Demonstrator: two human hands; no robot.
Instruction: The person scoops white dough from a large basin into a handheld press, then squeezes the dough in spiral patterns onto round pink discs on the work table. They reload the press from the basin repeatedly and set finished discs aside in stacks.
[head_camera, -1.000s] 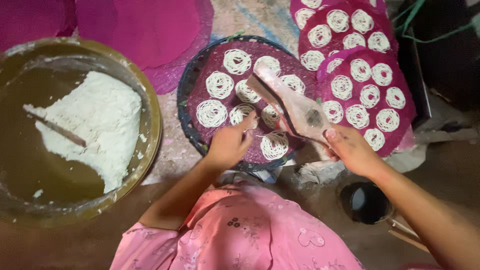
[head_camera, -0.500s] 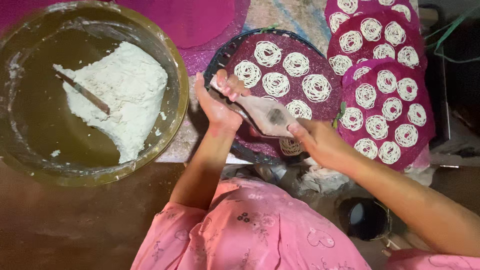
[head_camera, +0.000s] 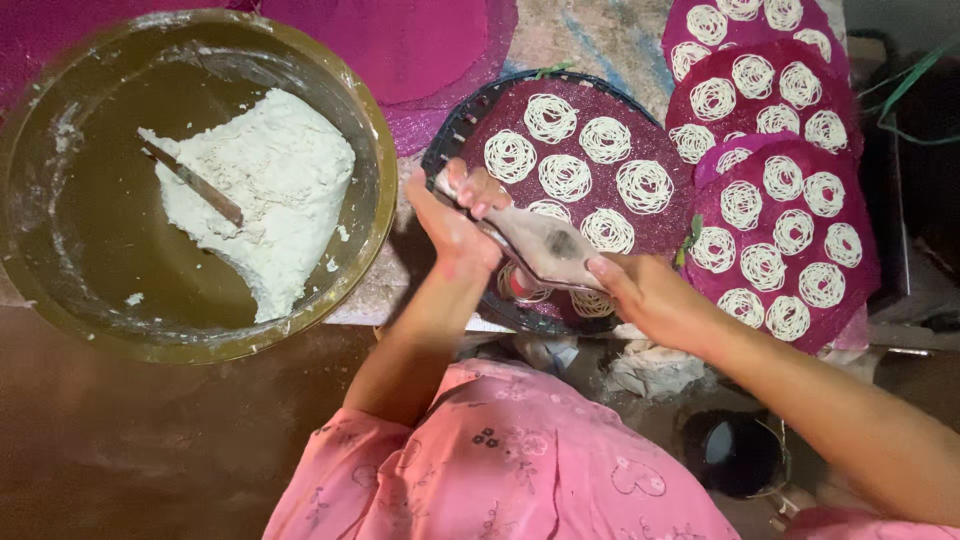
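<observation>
Both hands grip a soft cloth piping bag (head_camera: 545, 243): left hand (head_camera: 455, 225) closed at its far-left end, right hand (head_camera: 650, 295) closed near (likely squashy, slippery with dough).

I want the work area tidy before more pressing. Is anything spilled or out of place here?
Only small things: dough smears and crumbs cling to the rim of the big bowl, and a spoon lies stuck in the dough. The noodle coils sit neatly spaced.
</observation>
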